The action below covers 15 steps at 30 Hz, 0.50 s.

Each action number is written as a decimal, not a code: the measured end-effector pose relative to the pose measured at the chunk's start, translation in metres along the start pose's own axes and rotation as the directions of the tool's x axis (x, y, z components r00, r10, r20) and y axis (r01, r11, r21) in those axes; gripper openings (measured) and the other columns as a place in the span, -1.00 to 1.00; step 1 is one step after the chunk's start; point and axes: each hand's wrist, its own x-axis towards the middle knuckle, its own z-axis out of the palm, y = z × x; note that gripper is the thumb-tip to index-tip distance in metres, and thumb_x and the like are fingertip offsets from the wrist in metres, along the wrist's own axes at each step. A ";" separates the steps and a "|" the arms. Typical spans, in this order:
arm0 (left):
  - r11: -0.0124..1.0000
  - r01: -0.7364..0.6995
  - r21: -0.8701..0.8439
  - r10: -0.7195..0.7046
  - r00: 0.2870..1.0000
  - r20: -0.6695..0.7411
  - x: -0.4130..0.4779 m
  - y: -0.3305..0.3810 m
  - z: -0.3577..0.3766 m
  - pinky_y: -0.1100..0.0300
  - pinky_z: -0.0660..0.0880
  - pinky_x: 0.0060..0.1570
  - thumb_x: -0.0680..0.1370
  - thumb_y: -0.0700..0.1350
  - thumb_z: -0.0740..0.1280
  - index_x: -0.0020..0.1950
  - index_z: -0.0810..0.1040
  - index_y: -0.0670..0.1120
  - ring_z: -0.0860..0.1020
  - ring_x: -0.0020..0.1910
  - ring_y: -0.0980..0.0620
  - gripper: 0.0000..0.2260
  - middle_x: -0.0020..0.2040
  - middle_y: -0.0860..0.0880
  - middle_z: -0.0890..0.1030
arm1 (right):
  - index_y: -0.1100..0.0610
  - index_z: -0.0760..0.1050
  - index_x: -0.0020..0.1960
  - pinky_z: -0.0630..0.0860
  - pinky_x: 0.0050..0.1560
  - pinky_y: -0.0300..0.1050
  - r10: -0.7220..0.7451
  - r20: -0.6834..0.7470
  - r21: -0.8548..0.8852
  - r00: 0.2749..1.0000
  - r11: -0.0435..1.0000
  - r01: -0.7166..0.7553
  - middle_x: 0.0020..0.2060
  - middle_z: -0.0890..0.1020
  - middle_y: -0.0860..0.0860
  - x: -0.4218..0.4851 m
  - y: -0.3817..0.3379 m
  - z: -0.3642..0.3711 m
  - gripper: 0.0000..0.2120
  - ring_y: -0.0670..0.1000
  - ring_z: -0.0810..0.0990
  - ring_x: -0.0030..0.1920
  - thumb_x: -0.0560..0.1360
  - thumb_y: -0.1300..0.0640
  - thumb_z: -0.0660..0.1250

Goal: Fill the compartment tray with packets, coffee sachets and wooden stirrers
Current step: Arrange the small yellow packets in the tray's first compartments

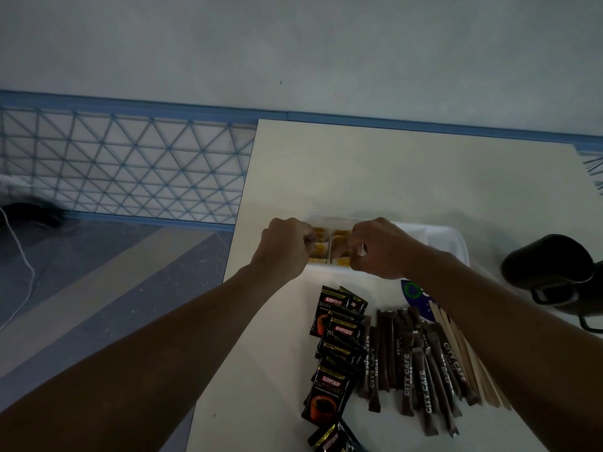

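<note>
Your left hand (287,246) and right hand (381,247) curl their fingers into 2 compartments of the white plastic compartment tray (424,230), over small yellow packets (339,234). Whether the fingers clamp any packet, I cannot tell. Nearer you than the fingers, on the cream tabletop (359,174), lie at least 6 black coffee sachets (329,393), brown sugar sticks (406,373) and pale wooden stirrers (483,383).

Far half of table (359,177) bare up to wall: open way in from back. Left strip of table bare too, down to near edge. Left hand (284,249) and right hand (378,249) crowd over left compartments of compartment tray (434,236), fingers curled above yellow packets (339,238); grip unclear. Tray's right end uncovered, reachable from above. Black jug (551,272) stands right of tray, narrow gap between. Nearer than tray: coffee sachets (339,337), sugar sticks (408,363), wooden stirrers (456,337) heaped close together; right forearm crosses over stirrers.
</note>
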 end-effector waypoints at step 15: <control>1.000 0.007 0.006 -0.007 1.000 0.012 0.003 -0.004 0.003 0.04 0.60 -0.06 0.52 -0.23 0.36 0.09 0.68 -0.08 0.63 -0.07 -0.16 -0.80 -0.03 -0.18 0.68 | -0.17 0.68 0.11 0.36 -0.07 -0.19 0.008 0.007 0.018 1.000 1.000 -0.009 -0.20 0.46 -0.12 0.000 0.002 0.002 -0.66 -0.06 0.47 -0.08 0.52 0.21 0.34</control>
